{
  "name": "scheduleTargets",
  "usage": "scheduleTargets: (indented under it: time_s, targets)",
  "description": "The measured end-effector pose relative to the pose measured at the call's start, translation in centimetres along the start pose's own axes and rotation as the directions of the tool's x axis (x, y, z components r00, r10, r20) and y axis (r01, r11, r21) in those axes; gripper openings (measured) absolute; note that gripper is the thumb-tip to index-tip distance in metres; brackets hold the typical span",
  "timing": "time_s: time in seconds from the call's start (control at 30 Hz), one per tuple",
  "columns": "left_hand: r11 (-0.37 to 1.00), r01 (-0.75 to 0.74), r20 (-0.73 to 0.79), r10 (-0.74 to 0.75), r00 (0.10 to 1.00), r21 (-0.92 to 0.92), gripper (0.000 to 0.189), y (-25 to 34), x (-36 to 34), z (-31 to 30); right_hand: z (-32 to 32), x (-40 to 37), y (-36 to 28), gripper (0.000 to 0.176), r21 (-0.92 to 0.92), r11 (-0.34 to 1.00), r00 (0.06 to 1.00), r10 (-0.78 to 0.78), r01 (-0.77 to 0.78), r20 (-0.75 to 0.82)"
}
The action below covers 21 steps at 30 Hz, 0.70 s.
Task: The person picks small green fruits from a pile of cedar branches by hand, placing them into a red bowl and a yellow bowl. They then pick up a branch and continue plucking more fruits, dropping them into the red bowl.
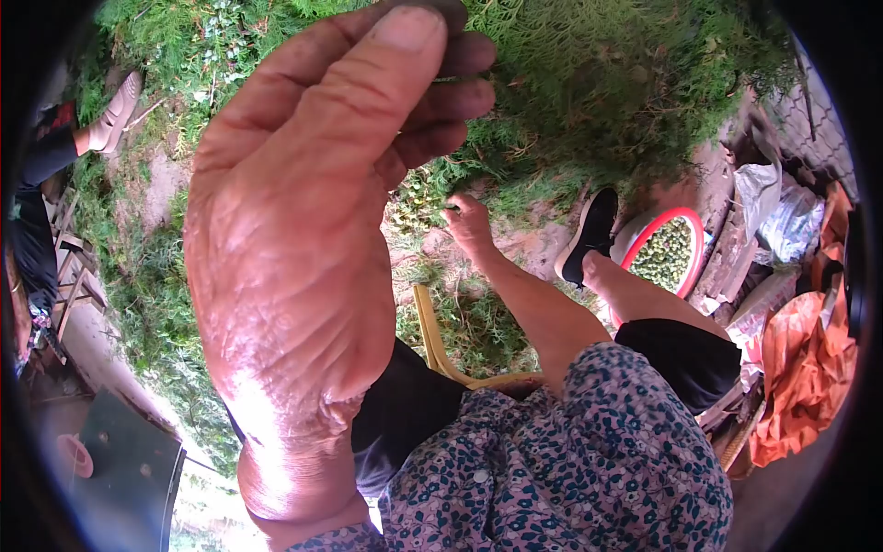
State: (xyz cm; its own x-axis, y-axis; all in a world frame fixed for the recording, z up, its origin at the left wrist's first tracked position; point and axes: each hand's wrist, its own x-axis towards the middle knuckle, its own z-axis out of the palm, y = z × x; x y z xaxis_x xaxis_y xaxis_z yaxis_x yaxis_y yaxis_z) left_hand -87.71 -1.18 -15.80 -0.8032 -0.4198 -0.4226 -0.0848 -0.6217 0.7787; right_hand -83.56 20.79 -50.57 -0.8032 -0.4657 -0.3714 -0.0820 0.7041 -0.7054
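While it is raised close to the camera, the left hand (294,267) fills most of the view. Its wrist is at the bottom, its back is turned to the left, and the thumb lies flat across the curled fingers (451,92). The grip is pressed shut, and anything inside it is hidden.

Behind the hand, feathery green conifer branches (598,74) cover the ground at the top of the view.

The right forearm stretches forward and down from a floral sleeve (589,442). The right hand (471,224) is low at the edge of the greenery, its fingertips pinched narrowly on a small dark sprig (451,210).

Well to the right lies crumpled orange plastic sheeting (805,368). A red-rimmed basin (696,244) holds small green pieces. Just beside the basin is the person's own black shoe (589,235), with the bare leg leading back to dark shorts.

A yellowish chair frame (430,336) shows below the right forearm. At the far upper left is another person's beige shoe (115,110).
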Motion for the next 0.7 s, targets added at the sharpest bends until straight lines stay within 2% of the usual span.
scheduleTargets:
  time_s: [0.03,0.07,0.1,0.17,0.23,0.3,0.43,0.47,0.53,0.57,0.63,0.67,0.7]
  targets:
    - [1.000,0.002,0.002,-0.002,1.000,-0.004,0.035,0.1,0.0,0.0,-0.6,-0.2,0.2,0.016,0.143,0.979,0.987,0.135,-0.147,0.090]
    - [1.000,-0.001,0.004,0.001,1.000,-0.009,0.035,0.1,0.0,-0.1,-3.0,-0.4,-2.1,0.013,0.399,0.762,0.852,0.387,-0.511,0.352]
    - [1.000,0.001,0.016,-0.001,1.000,0.000,0.035,0.1,0.0,-0.2,-3.8,-0.7,-1.6,0.013,0.395,0.764,0.853,0.388,-0.510,0.349]
    - [1.000,0.007,0.032,-0.007,0.999,0.004,0.035,0.0,-0.4,0.2,-5.6,-1.3,-2.1,0.012,0.560,0.660,0.866,0.365,-0.500,0.342]
    - [0.995,-0.091,0.140,0.095,0.986,-0.034,0.035,0.2,-1.1,1.5,-6.8,-1.7,-2.2,0.012,0.540,0.636,0.834,0.424,-0.551,0.352]
    - [0.996,-0.089,0.142,0.093,0.985,-0.031,0.035,0.2,-1.1,1.5,-7.0,-1.8,-1.4,0.013,0.690,0.504,0.853,0.358,-0.520,0.380]
    - [0.996,-0.086,0.113,0.088,0.990,-0.019,0.032,0.0,-1.0,1.5,-8.0,-2.1,-2.3,0.012,0.623,0.601,0.865,0.332,-0.501,0.376]
    - [0.996,-0.089,0.114,0.091,0.989,-0.018,0.032,-0.2,-0.7,1.2,-8.2,-2.4,-2.5,0.010,0.678,0.580,0.892,0.286,-0.451,0.349]
    - [0.999,0.014,-0.088,-0.011,0.996,0.031,0.029,-0.8,-0.1,0.5,-8.8,-2.6,-3.4,0.010,0.733,0.554,0.918,0.235,-0.396,0.319]
    - [0.999,0.009,-0.085,-0.006,0.996,0.035,0.029,-1.1,-0.2,0.5,-9.3,-2.6,-4.0,0.012,0.708,0.601,0.928,0.236,-0.372,0.288]
    - [0.964,0.001,-0.115,0.031,0.993,0.265,0.030,-1.8,-0.4,0.8,-10.5,-2.2,-6.1,0.015,0.687,0.649,0.945,0.218,-0.328,0.246]
    - [0.939,0.016,-0.170,0.046,0.984,0.343,0.030,-2.4,-0.5,0.9,-11.5,-2.0,-7.8,0.015,0.643,0.763,0.996,0.022,-0.073,0.087]
    - [0.908,0.032,-0.223,0.068,0.973,0.418,0.030,-3.2,-0.6,0.9,-12.6,-1.9,-9.5,0.014,0.550,0.813,0.979,-0.194,0.193,-0.057]
